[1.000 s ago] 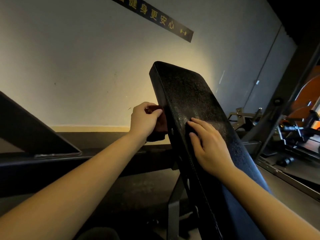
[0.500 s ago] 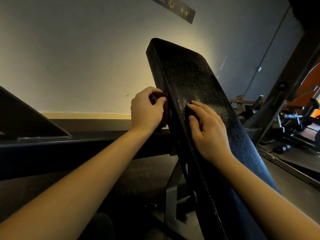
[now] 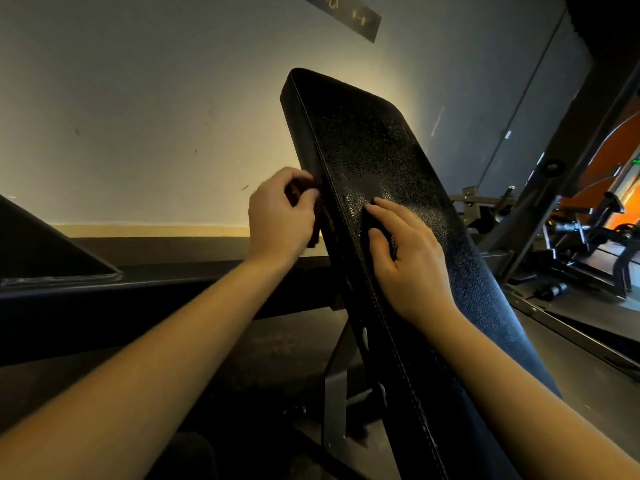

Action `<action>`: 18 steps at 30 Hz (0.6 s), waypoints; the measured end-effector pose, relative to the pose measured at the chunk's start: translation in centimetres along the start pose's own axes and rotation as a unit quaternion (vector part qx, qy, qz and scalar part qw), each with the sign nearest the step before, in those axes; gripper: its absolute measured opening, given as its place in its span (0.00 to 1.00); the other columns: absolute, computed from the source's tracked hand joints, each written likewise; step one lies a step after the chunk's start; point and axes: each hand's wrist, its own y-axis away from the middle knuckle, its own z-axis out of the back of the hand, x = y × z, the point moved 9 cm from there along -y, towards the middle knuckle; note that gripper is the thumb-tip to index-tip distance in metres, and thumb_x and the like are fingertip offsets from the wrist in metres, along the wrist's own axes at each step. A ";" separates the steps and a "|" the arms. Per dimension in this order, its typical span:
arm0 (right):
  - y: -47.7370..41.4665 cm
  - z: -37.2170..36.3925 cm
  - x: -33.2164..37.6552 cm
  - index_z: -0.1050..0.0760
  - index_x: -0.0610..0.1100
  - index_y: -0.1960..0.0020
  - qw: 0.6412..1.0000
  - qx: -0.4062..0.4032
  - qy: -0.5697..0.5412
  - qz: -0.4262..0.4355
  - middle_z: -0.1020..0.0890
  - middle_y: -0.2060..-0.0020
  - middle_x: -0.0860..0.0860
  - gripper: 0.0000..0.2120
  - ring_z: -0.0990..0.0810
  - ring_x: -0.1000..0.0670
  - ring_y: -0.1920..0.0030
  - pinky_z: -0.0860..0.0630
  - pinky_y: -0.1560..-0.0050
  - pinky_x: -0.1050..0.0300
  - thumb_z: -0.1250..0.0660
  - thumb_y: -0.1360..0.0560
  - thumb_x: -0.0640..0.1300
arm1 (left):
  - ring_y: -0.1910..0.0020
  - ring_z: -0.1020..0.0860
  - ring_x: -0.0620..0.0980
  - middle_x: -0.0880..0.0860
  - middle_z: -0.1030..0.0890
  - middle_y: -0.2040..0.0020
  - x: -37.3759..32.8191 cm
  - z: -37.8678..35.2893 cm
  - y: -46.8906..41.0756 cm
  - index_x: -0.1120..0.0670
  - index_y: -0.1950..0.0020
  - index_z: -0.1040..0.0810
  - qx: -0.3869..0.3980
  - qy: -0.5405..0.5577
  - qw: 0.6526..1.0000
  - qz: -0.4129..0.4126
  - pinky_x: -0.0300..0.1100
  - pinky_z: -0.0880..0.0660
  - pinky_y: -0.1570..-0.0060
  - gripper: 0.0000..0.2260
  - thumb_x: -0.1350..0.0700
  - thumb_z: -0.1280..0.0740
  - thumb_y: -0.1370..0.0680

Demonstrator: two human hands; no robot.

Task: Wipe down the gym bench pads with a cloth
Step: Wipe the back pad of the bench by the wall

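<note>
Left: my left grip, fingers curled and pinching the dark cloth, now presses tight against the stitched side edge of the inclined bench pad. A second ago it stood slightly off that edge with more cloth showing, so I judge the side-edge wipe is under way, and I cannot tell whether the broad face is already done. Right: my right grip stays spread flat on the pad face, holding nothing and apparently steadying it. No container appears in view, so there are no contents to report.
</note>
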 end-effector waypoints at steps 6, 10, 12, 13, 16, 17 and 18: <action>-0.2 0.0 0.0 0.23 0.48 0.29 1.000 -0.004 -0.002 0.005 0.24 0.30 0.54 0.21 0.27 0.52 0.30 0.34 0.29 0.56 0.41 0.20 0.49 | 0.45 0.19 0.40 0.42 0.17 0.49 -2.0 -0.4 12.6 0.52 0.43 0.17 0.105 0.052 0.992 -0.054 0.31 0.25 0.44 0.09 0.63 0.28 0.21; -0.1 0.1 0.0 0.22 0.47 0.30 1.000 -0.013 -0.009 0.010 0.23 0.30 0.55 0.21 0.26 0.53 0.30 0.32 0.29 0.54 0.40 0.20 0.49 | 0.48 0.20 0.38 0.42 0.19 0.50 -1.7 -0.5 7.6 0.51 0.44 0.17 0.050 0.002 0.996 -0.068 0.30 0.25 0.43 0.10 0.63 0.28 0.22; -0.2 0.1 0.0 0.22 0.48 0.30 1.000 -0.014 -0.011 0.008 0.23 0.30 0.55 0.20 0.27 0.53 0.30 0.32 0.29 0.55 0.40 0.20 0.49 | 0.51 0.20 0.42 0.45 0.17 0.51 -0.6 -0.2 2.8 0.52 0.45 0.17 0.002 -0.011 0.999 -0.038 0.42 0.22 0.43 0.07 0.62 0.28 0.22; -0.2 0.1 0.0 0.23 0.48 0.30 1.000 -0.013 -0.012 0.006 0.23 0.30 0.55 0.21 0.27 0.54 0.30 0.32 0.29 0.55 0.40 0.20 0.49 | 0.51 0.19 0.44 0.47 0.17 0.52 -0.2 -0.2 1.6 0.53 0.46 0.17 -0.004 -0.016 0.999 -0.038 0.46 0.21 0.44 0.06 0.61 0.29 0.22; -0.2 0.2 0.0 0.23 0.48 0.30 1.000 -0.013 -0.014 0.004 0.23 0.30 0.55 0.21 0.27 0.53 0.30 0.33 0.29 0.56 0.40 0.20 0.49 | 0.49 0.20 0.41 0.46 0.17 0.50 -0.5 -0.3 4.4 0.53 0.44 0.17 0.025 -0.001 0.999 -0.044 0.43 0.21 0.43 0.08 0.61 0.29 0.21; -0.3 0.2 0.0 0.22 0.47 0.30 1.000 -0.014 -0.014 0.005 0.23 0.30 0.54 0.21 0.27 0.53 0.30 0.33 0.29 0.56 0.40 0.20 0.49 | 0.47 0.20 0.40 0.45 0.18 0.49 -0.7 -0.4 6.9 0.52 0.43 0.18 0.046 0.011 0.998 -0.049 0.38 0.22 0.43 0.09 0.62 0.29 0.21; -0.3 0.1 0.1 0.22 0.47 0.30 1.000 -0.012 -0.013 0.006 0.23 0.30 0.54 0.21 0.27 0.52 0.30 0.33 0.29 0.55 0.40 0.20 0.49 | 0.46 0.20 0.40 0.44 0.18 0.49 -1.1 -0.4 9.7 0.52 0.43 0.18 0.071 0.022 0.995 -0.059 0.34 0.24 0.43 0.09 0.64 0.28 0.21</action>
